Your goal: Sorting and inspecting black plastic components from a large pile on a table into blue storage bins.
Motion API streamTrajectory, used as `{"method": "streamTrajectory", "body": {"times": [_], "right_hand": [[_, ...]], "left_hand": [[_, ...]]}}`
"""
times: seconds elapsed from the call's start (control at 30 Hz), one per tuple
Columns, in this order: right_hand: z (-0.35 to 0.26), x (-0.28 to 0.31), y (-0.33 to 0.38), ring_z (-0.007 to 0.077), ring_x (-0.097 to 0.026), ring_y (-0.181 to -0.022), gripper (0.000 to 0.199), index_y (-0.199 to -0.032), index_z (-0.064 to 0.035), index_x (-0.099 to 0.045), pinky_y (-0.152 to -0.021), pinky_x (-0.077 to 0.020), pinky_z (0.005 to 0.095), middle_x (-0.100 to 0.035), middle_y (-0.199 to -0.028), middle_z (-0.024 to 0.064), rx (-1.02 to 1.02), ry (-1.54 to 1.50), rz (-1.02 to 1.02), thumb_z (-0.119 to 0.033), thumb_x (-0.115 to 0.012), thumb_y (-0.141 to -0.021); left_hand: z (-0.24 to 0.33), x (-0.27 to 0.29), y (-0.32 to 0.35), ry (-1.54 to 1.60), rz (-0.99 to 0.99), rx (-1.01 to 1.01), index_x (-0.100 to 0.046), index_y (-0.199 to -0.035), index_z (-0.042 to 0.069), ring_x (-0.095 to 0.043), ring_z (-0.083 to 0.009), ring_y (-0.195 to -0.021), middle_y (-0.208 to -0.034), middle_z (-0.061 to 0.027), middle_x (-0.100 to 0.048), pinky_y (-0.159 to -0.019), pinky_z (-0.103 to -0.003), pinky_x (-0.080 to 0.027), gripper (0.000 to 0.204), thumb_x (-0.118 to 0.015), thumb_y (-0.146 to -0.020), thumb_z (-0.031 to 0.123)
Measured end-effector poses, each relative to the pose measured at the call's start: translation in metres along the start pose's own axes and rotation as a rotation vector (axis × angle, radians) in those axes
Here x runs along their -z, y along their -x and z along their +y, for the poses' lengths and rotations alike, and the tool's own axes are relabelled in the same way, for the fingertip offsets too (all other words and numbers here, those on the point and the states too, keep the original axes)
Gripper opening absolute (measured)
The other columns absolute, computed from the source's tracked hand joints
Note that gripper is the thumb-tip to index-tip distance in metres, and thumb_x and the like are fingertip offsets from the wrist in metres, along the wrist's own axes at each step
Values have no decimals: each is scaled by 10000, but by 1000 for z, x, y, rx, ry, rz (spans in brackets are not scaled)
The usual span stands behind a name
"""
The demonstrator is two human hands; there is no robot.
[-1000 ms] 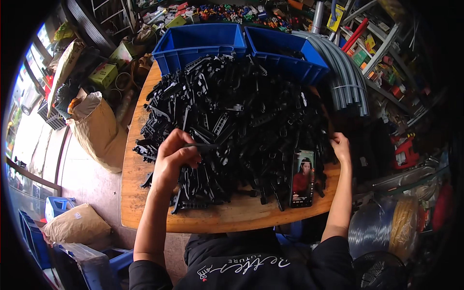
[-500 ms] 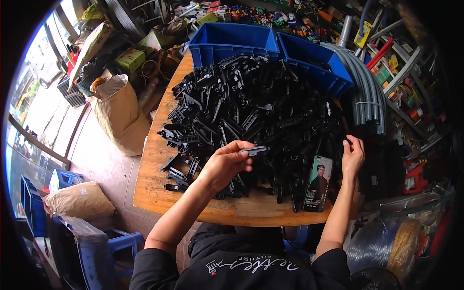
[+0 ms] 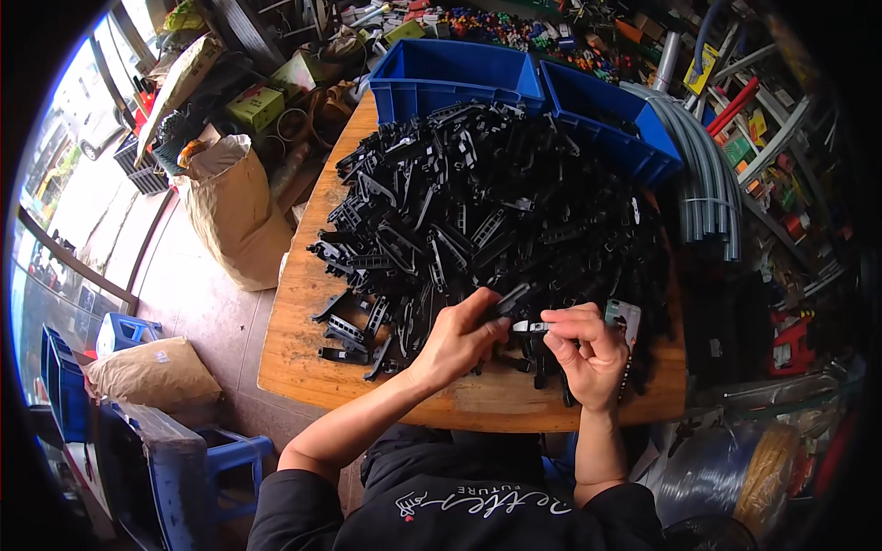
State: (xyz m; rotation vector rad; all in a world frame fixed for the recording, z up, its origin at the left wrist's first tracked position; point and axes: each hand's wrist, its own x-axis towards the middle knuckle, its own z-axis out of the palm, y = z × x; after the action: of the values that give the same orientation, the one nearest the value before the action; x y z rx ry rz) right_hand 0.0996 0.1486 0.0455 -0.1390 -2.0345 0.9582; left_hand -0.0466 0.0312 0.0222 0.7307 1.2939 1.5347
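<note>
My left hand [image 3: 459, 340] is closed on a slim black plastic part [image 3: 516, 297], which points up and to the right. Facing it, my right hand [image 3: 588, 354] pinches a small light-grey piece [image 3: 529, 327] between thumb and fingers. The piece's tip is close to my left fingertips; whether it touches the black part I cannot tell. Beneath both hands spreads a large heap of black plastic parts [image 3: 459, 220], some with slotted, ladder-like sides. A phone [image 3: 627, 317] lies partly hidden behind my right hand.
Two blue bins, a left bin [image 3: 455, 96] and a right bin [image 3: 611, 138], stand along the far side of the wooden table [image 3: 303, 367]. Grey hoses [image 3: 703, 211] hang at the right. On the left floor are a paper sack [image 3: 234, 216] and a blue stool [image 3: 234, 459].
My right hand has come in from the right to meet the left, now with a light-grey piece in its fingers. The part in my left hand has tilted upward. The view has shifted slightly.
</note>
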Motion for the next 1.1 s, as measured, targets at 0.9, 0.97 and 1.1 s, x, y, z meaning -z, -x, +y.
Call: {"method": "streamTrajectory", "body": {"times": [0.9, 0.97, 1.1], "right_hand": [[10, -8, 13, 75, -604, -695, 435, -995, 2, -551, -613, -482, 196, -610, -763, 23, -465, -354, -164, -276, -774, -747], [6, -8, 12, 68, -599, -689, 428, -976, -3, -551, -604, -479, 192, -606, -761, 23, -478, -357, -171, -278, -780, -742], [-3, -6, 12, 53, -543, -670, 405, -934, -14, -549, -601, -445, 193, -574, -774, 9, -460, -307, -208, -289, -779, -747]], "left_hand": [[-20, -3, 17, -616, -9, -707, -554, -994, -47, -598, -259, -563, -702, -144, -579, -501, -324, -450, 288, -681, -827, 151], [-21, -4, 18, -558, -1, -680, -570, -961, -48, -581, -264, -527, -666, -144, -564, -477, -330, -433, 290, -692, -814, 171], [-21, 1, 21, -581, -21, -745, -589, -869, -49, -548, -270, -496, -631, -129, -552, -450, -320, -404, 294, -700, -800, 214]]}}
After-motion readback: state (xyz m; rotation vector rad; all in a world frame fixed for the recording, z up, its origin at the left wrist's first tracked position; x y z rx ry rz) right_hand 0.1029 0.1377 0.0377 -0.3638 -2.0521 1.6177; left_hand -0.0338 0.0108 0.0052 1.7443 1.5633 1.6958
